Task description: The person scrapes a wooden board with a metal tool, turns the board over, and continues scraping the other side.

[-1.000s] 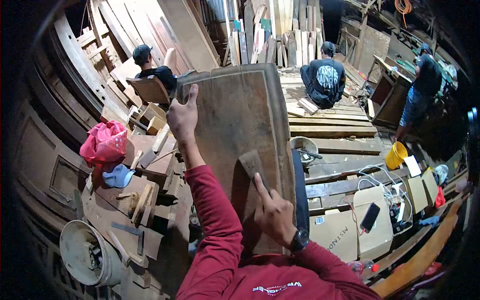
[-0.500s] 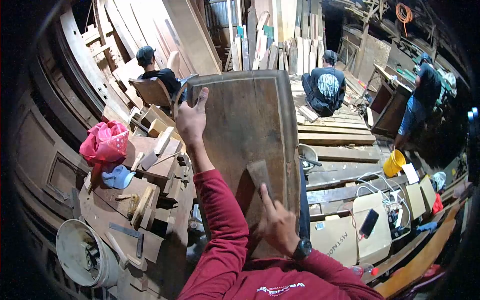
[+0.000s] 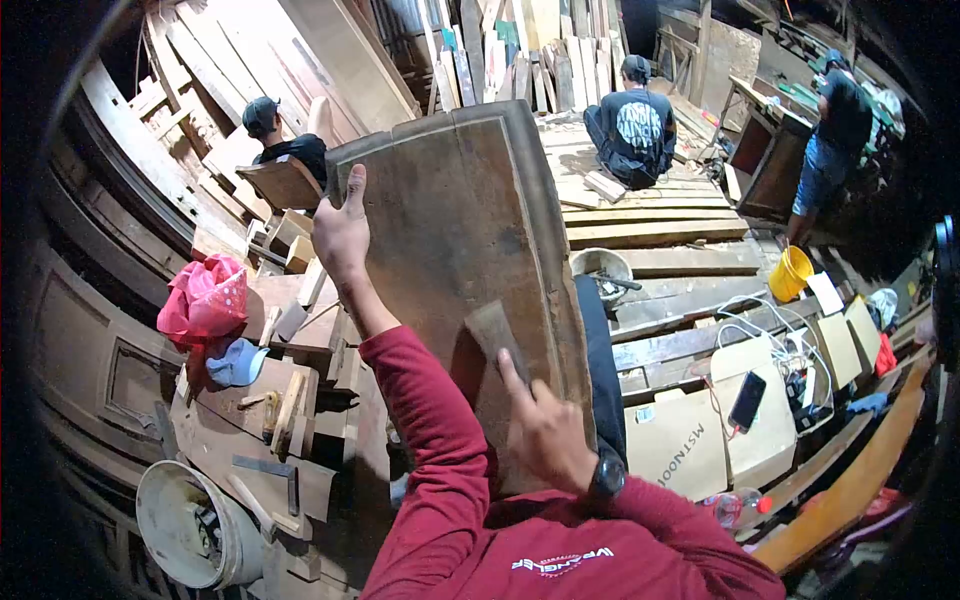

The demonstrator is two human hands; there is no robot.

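Observation:
A dark, worn wooden panel (image 3: pixel 430 220) with a raised border leans tilted in front of me. My left hand (image 3: pixel 343 235) grips its upper left edge; the thumb points up along the face and the other fingers are hidden behind the edge. Lower on the panel, my right hand (image 3: pixel 550 430) is closed around a flat, wide-bladed scraper (image 3: pixel 490 335). Its index finger lies stretched along the tool. The blade is against or just over the panel's face, and its handle is mostly covered by the hand.
On the left, a bench holds a pink bag (image 3: pixel 205 300), a blue cap (image 3: pixel 237 362), a metal square (image 3: pixel 280 470) and wood blocks. A white bucket (image 3: pixel 185 520) stands below. To the right lie a phone (image 3: pixel 746 402), cables and a yellow bucket (image 3: pixel 791 273). Three people are farther back.
The panel has tilted leftward in view, and both hands have shifted left with it. The scraper sits slightly higher and farther left. Both grips stay the same.

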